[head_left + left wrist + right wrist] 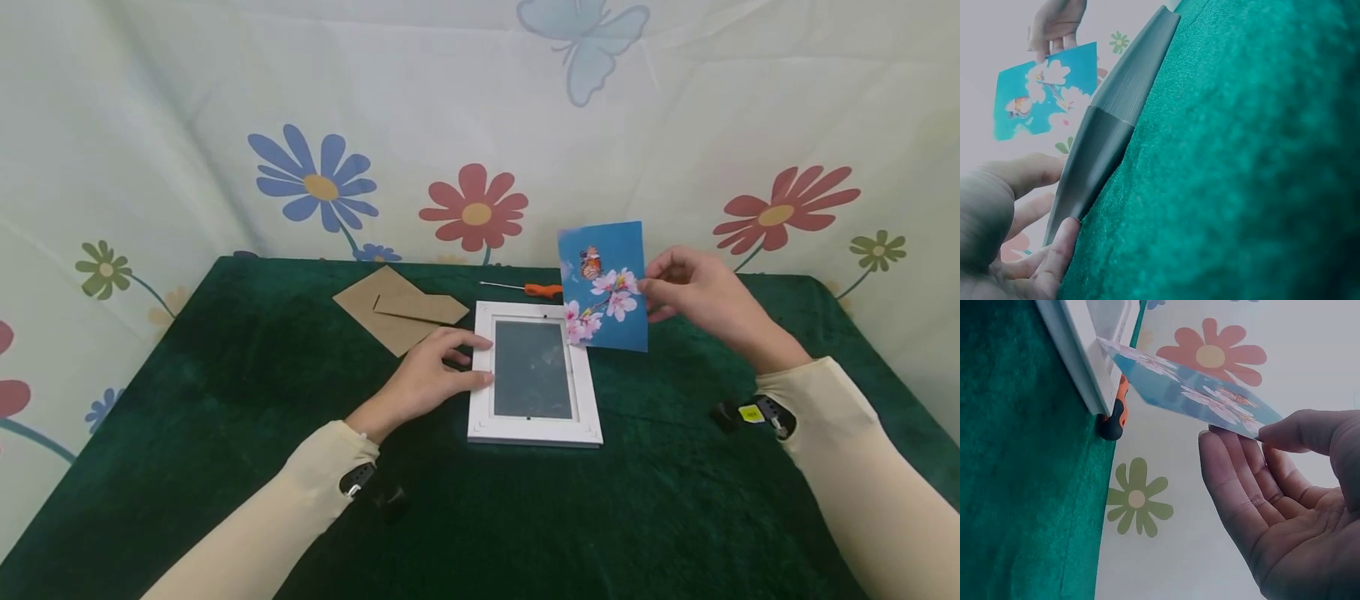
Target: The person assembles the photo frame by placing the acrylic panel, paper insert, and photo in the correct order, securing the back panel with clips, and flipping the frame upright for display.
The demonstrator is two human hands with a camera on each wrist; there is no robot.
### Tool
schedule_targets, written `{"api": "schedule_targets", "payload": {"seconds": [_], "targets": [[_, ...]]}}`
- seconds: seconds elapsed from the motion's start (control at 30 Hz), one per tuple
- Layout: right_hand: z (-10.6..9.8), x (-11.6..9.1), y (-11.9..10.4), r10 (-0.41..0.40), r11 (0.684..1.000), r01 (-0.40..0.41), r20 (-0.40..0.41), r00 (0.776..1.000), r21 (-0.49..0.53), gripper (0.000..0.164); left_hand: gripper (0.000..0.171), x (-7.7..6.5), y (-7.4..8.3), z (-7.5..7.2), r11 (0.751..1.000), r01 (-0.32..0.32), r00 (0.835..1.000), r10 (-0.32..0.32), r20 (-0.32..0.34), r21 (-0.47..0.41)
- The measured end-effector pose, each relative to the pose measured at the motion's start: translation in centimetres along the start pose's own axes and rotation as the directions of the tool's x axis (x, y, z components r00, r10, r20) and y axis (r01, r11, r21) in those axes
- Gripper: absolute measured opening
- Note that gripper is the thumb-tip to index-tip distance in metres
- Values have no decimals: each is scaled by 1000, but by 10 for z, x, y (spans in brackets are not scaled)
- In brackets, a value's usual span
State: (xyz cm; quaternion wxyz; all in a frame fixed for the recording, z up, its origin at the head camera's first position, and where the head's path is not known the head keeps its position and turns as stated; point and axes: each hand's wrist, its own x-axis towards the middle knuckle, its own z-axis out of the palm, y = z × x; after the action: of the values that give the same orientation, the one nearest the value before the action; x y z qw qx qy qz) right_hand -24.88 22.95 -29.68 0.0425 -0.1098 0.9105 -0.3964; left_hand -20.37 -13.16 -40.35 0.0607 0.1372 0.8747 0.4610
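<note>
A photo print (611, 250) of a butterfly and pink blossoms on blue is held up by my right hand (701, 292), thumb and fingers pinching its right edge. Its lower left corner overlaps the upper right of a white picture frame (536, 431), which lies on the green cloth with its dark glazed opening (531, 375) uncovered. At the frame's left side, my left hand (431, 371) grips the border. In the left wrist view, fingers (1063, 247) meet the frame's side edge (1107, 119) close to the cloth, while the thumb reaches over the upper face.
A brown backing board (397, 329) with a stand piece lies behind my left hand. Beyond the frame is a screwdriver (540, 290) with an orange handle. The green cloth (450, 517) covers the table up to a flower-printed curtain (405, 100).
</note>
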Motion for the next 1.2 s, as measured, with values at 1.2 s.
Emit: {"api": "schedule_targets", "payload": {"seconds": [1.2], "targets": [[17, -8, -33, -5, 993, 6, 9, 1000, -122, 31, 47, 1, -1, 0, 1000, -1, 1000, 1, 10, 5]]}}
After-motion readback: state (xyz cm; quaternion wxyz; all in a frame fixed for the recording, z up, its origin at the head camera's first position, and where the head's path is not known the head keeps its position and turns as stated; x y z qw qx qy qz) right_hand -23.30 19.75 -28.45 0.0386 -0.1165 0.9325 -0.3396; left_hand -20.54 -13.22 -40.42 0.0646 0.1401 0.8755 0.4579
